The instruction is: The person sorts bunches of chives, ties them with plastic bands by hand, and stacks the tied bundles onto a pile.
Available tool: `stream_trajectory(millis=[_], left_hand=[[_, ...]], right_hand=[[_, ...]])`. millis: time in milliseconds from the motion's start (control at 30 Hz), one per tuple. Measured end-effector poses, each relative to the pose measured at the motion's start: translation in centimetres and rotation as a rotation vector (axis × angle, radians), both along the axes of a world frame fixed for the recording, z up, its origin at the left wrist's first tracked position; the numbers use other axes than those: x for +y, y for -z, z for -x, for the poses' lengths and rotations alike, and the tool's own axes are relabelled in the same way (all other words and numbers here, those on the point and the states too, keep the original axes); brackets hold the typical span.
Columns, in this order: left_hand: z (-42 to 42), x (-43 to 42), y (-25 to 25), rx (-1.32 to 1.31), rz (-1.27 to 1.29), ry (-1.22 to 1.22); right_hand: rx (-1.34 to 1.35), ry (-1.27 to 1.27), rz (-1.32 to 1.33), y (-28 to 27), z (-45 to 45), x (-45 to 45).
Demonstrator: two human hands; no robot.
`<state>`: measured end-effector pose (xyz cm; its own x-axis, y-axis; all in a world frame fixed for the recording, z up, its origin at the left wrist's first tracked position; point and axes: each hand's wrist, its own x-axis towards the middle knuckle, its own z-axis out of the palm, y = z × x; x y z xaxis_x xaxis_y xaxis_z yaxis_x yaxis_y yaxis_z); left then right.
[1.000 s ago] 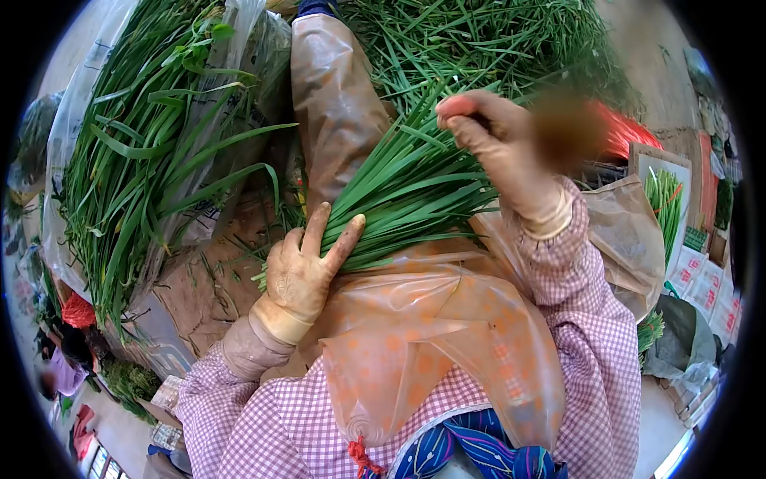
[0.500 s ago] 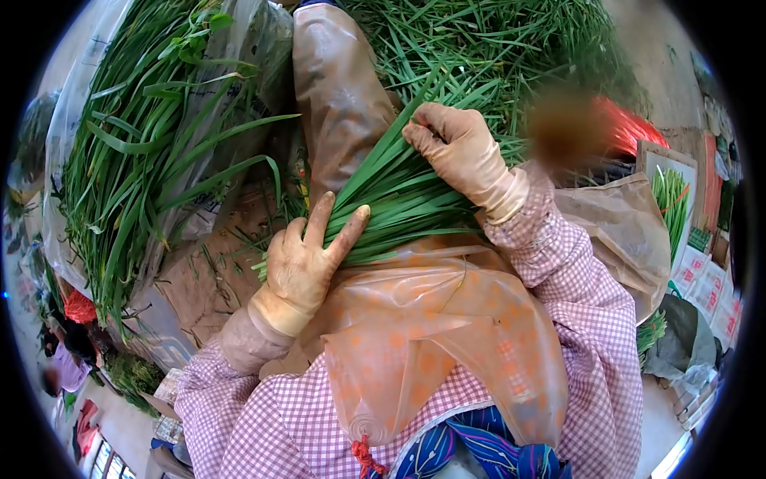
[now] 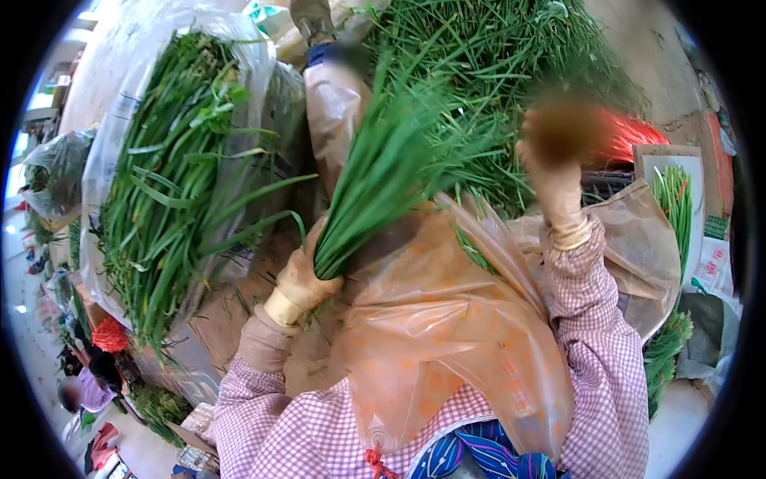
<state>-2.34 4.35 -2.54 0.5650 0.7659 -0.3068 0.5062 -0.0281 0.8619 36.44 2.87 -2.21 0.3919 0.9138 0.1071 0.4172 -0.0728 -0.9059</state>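
Observation:
My gloved left hand (image 3: 307, 275) is wrapped around the lower end of a bunch of garlic chives (image 3: 363, 184), whose leaves fan upward and blur with motion. My gloved right hand (image 3: 553, 172) is raised at the right, beside a bundle of red plastic strips (image 3: 630, 132). A brown smudge in the picture covers its fingers, so their grip is hidden. Beneath both arms, a translucent orange-patterned apron (image 3: 447, 311) covers my lap, with a few loose leaves (image 3: 475, 249) in its fold.
A large heap of loose green leaves (image 3: 487, 48) lies ahead. On the left, more chives (image 3: 171, 191) fill a clear plastic bag (image 3: 96, 231). Tied chives (image 3: 672, 199) stand at the right near a dark grey bag (image 3: 706, 331). Another person (image 3: 92, 383) is far left.
My left hand has closed around the chives and lifted them off my lap, tips upward. My right hand has left the leaves and moved right, towards the red strips.

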Motion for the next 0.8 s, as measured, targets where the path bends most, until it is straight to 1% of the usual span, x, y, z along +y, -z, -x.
stream_trajectory(millis=[33, 67, 100, 133, 167, 200, 233, 267, 300, 333, 367, 400, 433, 467, 533, 567, 633, 667, 700, 767, 800], left_hand=[[0.2, 0.4, -0.6, -0.099, 0.218, -0.063], [0.4, 0.9, -1.2, -0.187, 0.429, -0.148], [0.8, 1.0, -1.7, -0.171, 0.404, -0.148], [1.3, 1.0, -2.1, -0.318, 0.641, -0.167], [1.5, 0.9, -2.6, -0.469, 0.878, -0.183], [1.4, 0.6, -3.1, -0.462, 0.860, -0.181], [0.9, 0.1, -3.9, -0.544, 0.939, -0.262], [0.6, -0.4, -4.4, -0.630, 1.020, -0.341], [0.6, -0.8, -4.1, -0.630, 1.011, -0.329], [0.8, -1.3, -3.1, -0.714, 1.086, -0.300], [0.5, -1.6, -2.4, -0.740, 1.131, -0.275], [0.3, -1.9, -1.8, -0.763, 1.177, -0.251], [0.0, -2.2, -1.1, -0.785, 1.223, -0.225], [-0.4, -2.5, -1.0, -0.731, 1.237, -0.207], [-1.5, -2.8, -1.0, -0.665, 1.241, -0.150], [-2.1, -2.8, -1.2, -0.657, 1.232, -0.112], [-3.2, -3.0, -2.5, -0.558, 1.149, -0.063], [-3.6, -3.1, -2.9, -0.552, 1.154, -0.054], [-4.0, -3.3, -3.3, -0.548, 1.212, -0.134], [-4.6, -3.5, -4.3, -0.536, 1.321, -0.302], [-4.8, -3.4, -4.7, -0.535, 1.294, -0.307]], right_hand=[[-0.009, -0.019, 0.083, -0.3, 1.0, -0.3], [0.188, -0.083, 0.124, -0.1, 1.9, -0.9], [0.386, -0.155, 0.165, 0.3, 2.9, -1.4], [0.569, -0.216, 0.225, 0.5, 3.6, -1.6], [0.660, -0.260, 0.322, -0.4, 4.6, -1.8], [0.712, -0.313, 0.501, -1.8, 5.4, -1.8], [0.695, -0.391, 0.472, -0.4, 6.2, -2.6], [0.561, -0.564, 0.589, -1.5, 6.6, -2.1], [0.417, -0.726, 0.705, -2.8, 7.2, -1.6], [0.533, -0.791, 0.692, -2.8, 7.9, -1.8], [0.650, -0.851, 0.678, -2.8, 8.6, -2.1], [0.696, -0.920, 0.626, -3.3, 9.2, -2.1], [0.695, -0.900, 0.622, -3.9, 9.8, -1.9], [1.019, -0.915, 0.547, -4.6, 10.5, -1.8], [1.342, -0.904, 0.548, -5.2, 10.6, -1.8], [1.343, -0.885, 0.535, -5.3, 11.1, -2.0], [1.197, -0.801, 0.617, -4.9, 12.6, -2.5], [0.936, -0.750, 0.522, -4.0, 13.1, -2.6], [0.941, -0.741, 0.520, -3.7, 12.9, -2.9], [0.273, -0.613, 0.138, -3.8, 12.6, -2.9], [0.580, -0.611, 0.255, -4.3, 12.6, -3.1]])
